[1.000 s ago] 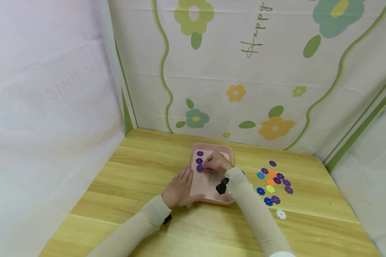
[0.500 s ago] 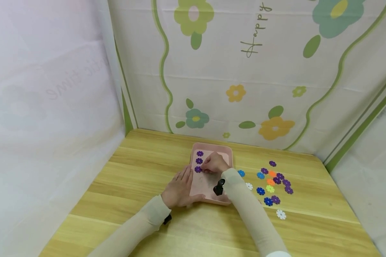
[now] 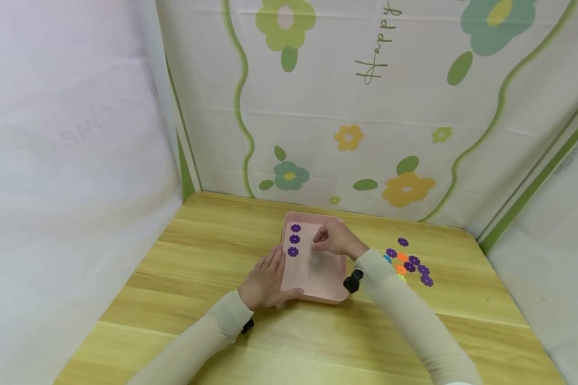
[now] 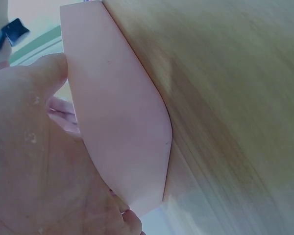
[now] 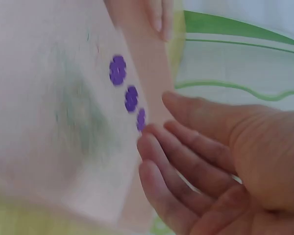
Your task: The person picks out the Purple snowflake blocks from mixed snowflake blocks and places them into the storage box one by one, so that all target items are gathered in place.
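Three purple flower-shaped plastic discs lie in a column along the left side of a pink tray (image 3: 301,279): a far disc (image 3: 296,228), a middle disc (image 3: 294,239) and a near disc (image 3: 293,251). My left hand (image 3: 264,282) rests against the tray's left edge and near corner, fingers straight, thumb along the near side; in the left wrist view its palm borders the tray's outer wall (image 4: 122,107). Over the tray's right half hovers my right hand (image 3: 338,238). In the right wrist view, its thumb stands apart from loosely bent fingers (image 5: 157,181), holding nothing.
Right of the tray, loose flower discs lie on the wooden table (image 3: 173,299): several purple ones (image 3: 424,270), orange ones (image 3: 402,269), and partly covered blue and yellow ones. My right sleeve (image 3: 404,305) hides part of that area. A printed cloth wall (image 3: 313,107) stands behind.
My right hand has let go of the near purple disc and moved right, away from the column. That disc has shifted slightly toward me, widening its gap. The left hand stays on the tray.
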Available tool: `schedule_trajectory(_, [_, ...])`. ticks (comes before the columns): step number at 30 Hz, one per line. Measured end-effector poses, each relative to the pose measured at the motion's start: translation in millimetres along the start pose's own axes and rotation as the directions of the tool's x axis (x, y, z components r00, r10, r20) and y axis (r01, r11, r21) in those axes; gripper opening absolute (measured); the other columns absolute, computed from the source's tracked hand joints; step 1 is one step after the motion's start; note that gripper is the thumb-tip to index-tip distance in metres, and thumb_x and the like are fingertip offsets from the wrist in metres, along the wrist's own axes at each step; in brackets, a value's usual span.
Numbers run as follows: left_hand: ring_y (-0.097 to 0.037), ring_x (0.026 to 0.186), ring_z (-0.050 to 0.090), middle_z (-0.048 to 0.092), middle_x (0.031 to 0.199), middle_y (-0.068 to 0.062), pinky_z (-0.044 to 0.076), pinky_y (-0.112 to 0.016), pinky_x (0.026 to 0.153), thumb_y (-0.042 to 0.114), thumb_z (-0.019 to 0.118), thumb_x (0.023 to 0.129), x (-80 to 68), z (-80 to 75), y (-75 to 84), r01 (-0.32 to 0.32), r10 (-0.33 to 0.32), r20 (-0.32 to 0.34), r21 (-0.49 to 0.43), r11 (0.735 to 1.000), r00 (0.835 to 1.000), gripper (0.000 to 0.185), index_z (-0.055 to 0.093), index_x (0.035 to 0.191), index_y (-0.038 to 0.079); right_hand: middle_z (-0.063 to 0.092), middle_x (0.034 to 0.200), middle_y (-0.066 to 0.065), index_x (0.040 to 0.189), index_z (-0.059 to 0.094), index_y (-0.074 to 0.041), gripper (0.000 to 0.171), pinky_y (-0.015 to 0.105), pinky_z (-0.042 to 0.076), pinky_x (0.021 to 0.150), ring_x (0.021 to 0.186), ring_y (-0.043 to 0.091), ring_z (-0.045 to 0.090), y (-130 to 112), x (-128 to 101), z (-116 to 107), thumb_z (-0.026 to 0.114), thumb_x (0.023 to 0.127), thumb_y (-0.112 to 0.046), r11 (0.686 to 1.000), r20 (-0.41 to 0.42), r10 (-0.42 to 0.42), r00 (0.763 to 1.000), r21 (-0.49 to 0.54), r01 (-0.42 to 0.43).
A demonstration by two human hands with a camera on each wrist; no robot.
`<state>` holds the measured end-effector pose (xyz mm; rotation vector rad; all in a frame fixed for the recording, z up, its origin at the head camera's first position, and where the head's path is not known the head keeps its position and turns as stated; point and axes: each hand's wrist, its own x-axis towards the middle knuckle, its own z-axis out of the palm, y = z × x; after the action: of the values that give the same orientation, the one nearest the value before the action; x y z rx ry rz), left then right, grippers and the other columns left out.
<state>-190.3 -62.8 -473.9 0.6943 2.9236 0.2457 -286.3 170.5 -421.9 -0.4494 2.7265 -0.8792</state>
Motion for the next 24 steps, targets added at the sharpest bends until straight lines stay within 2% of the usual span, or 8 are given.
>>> schedule_trajectory(5, [-0.038,0.164,0.023,0.017,0.176,-0.023,0.029,-0.051,0.132,0.081,0.047,0.096,0.1,0.7,-1.6,0.0,0.0,0.0,-0.004,1.0,1.0,0.113,0.023,0.165,-0.005,0.079,0.101,0.006,0.109,0.079,-0.003,0.02,0.033,0.064,0.083,0.091,0.015,0.073,8,-28,-29,0.083,0.093,-0.015,0.994,0.101,-0.075,0.992,-0.074,0.082])
schedule_trajectory(11, [-0.039,0.163,0.025,0.02,0.175,-0.024,0.029,-0.051,0.132,0.079,0.049,0.096,-0.9,-0.2,-1.5,-0.014,0.014,-0.009,-0.005,1.0,1.0,0.112,0.025,0.164,-0.006,0.078,0.107,0.005,0.116,0.077,-0.005,0.025,0.034,0.064,0.087,0.097,0.018,0.074,29,-64,-59,0.082,0.094,-0.018,0.963,0.199,-0.187,0.962,-0.155,0.219])
schedule_trajectory(14, [-0.039,0.163,0.025,0.02,0.175,-0.024,0.03,-0.052,0.131,0.077,0.051,0.097,-0.3,0.6,-1.8,-0.021,0.02,-0.009,-0.014,1.0,1.0,0.11,0.026,0.164,-0.007,0.078,0.112,0.004,0.119,0.077,-0.006,0.03,0.038,0.064,0.09,0.102,0.022,0.075,39,-83,-72,0.082,0.094,-0.023,0.953,0.23,-0.194,0.954,-0.185,0.239])
schedule_trajectory(19, [-0.04,0.163,0.025,0.02,0.175,-0.026,0.031,-0.052,0.131,0.076,0.052,0.097,-0.8,0.3,-1.2,-0.027,0.027,-0.015,-0.023,0.999,1.0,0.11,0.026,0.163,-0.008,0.078,0.12,0.007,0.124,0.075,-0.007,0.038,0.044,0.063,0.093,0.108,0.026,0.075,59,-115,-89,0.082,0.093,-0.027,0.95,0.24,-0.13,0.962,-0.248,0.191])
schedule_trajectory(24, [-0.039,0.163,0.025,0.02,0.175,-0.025,0.03,-0.052,0.131,0.077,0.051,0.097,-0.2,0.6,-1.8,-0.022,0.022,-0.014,-0.012,1.0,1.0,0.111,0.025,0.164,-0.008,0.078,0.117,0.008,0.123,0.075,-0.007,0.038,0.043,0.065,0.088,0.105,0.03,0.076,85,-142,-98,0.084,0.091,-0.025,0.929,0.21,-0.126,0.969,-0.316,0.19])
